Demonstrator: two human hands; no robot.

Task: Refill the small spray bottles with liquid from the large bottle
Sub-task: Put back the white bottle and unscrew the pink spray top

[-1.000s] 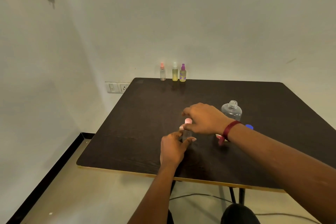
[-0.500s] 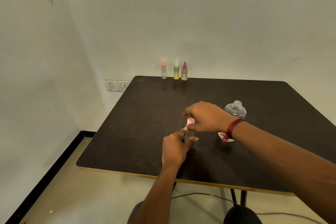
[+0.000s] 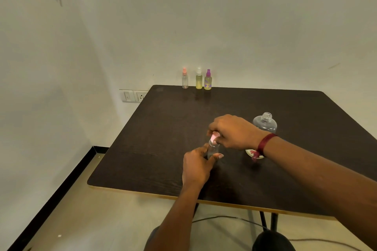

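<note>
Pink cap [image 3: 214,135] sits pinched in the right hand [image 3: 234,131], directly above the upright bottle [image 3: 212,150]. Left hand [image 3: 196,166] grips the bottle body, its long axis vertical.

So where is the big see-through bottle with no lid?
The big clear plastic bottle stands open on the dark table, right of centre, just behind the right hand.

Small clear pink-capped spray bottle [image 3: 213,149] between my hands, table centre; large clear uncapped bottle [image 3: 265,123] right-behind; three small spray bottles [image 3: 197,79] far edge.
</note>
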